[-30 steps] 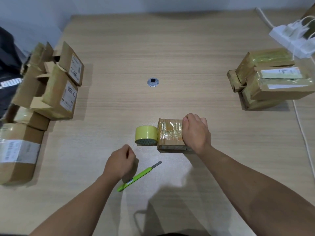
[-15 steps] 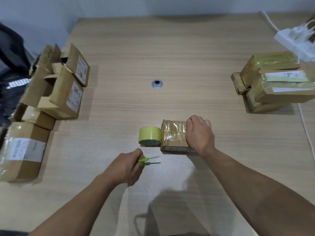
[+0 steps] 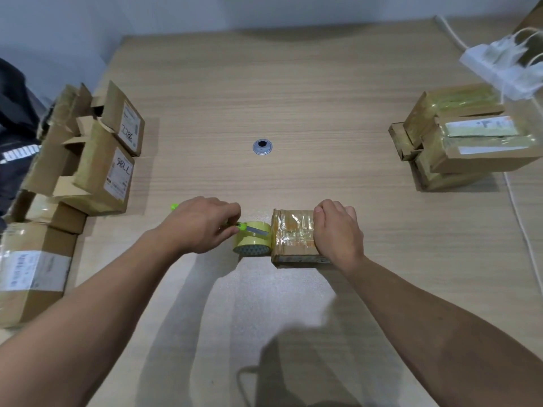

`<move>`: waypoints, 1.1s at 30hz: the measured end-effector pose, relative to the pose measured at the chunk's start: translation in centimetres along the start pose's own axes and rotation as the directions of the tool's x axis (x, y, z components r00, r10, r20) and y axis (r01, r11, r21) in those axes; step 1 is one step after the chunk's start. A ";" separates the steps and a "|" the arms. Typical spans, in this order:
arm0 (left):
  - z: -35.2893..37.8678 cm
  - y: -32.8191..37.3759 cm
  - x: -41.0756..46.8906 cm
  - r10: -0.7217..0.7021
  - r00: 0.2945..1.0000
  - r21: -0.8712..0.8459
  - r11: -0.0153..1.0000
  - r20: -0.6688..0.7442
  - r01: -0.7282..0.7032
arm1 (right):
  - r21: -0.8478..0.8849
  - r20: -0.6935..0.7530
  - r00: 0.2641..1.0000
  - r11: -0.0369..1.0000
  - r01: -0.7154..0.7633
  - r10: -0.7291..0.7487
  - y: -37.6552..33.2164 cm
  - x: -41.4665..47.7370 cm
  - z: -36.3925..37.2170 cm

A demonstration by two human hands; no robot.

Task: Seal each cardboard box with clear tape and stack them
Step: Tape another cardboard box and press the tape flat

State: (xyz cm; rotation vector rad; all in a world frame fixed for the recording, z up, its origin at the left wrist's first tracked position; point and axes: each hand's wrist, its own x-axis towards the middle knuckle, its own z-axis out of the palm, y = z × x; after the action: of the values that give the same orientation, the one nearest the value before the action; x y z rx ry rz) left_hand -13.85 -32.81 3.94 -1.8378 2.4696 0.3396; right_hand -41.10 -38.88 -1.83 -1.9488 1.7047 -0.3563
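Note:
A small cardboard box (image 3: 293, 235) wrapped in clear tape lies on the table in front of me. My right hand (image 3: 338, 230) grips its right end, fingers curled over the top. A yellowish tape roll (image 3: 251, 243) stands against the box's left side. My left hand (image 3: 202, 224) holds a green utility knife (image 3: 244, 227), whose blade reaches over the roll toward the box's left edge. Taped boxes are stacked at the right (image 3: 467, 136).
A pile of cardboard boxes (image 3: 88, 160), some with loose flaps, fills the left edge of the wooden table (image 3: 293, 83). A round metal grommet (image 3: 262, 146) sits mid-table. A white power strip (image 3: 499, 69) and a cable (image 3: 526, 239) run along the right side.
My left hand picked the green knife up from the table and carried it up over the tape roll. The right hand stayed on the box.

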 end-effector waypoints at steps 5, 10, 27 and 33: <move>-1.1 1.0 2.0 -0.013 0.994 0.079 0.997 0.113 0.004 | 0.002 -0.005 1.000 1.000 0.002 -0.002 0.1 0.1 0.1; -1.4 1.1 2.7 -0.020 0.990 0.116 0.993 0.141 0.004 | -0.003 0.003 1.000 1.000 0.012 -0.012 0.1 0.1 0.1; 0.6 -0.1 2.8 -0.471 0.881 -0.226 0.854 0.048 0.469 | -0.019 -0.002 1.000 1.000 -0.002 0.002 0.2 0.1 0.2; 6.9 1.6 -2.5 -0.836 0.522 -0.496 0.384 0.171 0.779 | -0.013 -0.003 1.000 1.000 -0.005 0.005 0.0 0.2 0.3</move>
State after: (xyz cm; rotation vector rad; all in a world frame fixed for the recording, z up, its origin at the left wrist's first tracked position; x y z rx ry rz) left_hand -15.32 -28.59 -2.12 -3.0593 1.1846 0.8982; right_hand -40.94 -38.99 -2.11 -1.9540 1.7175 -0.3479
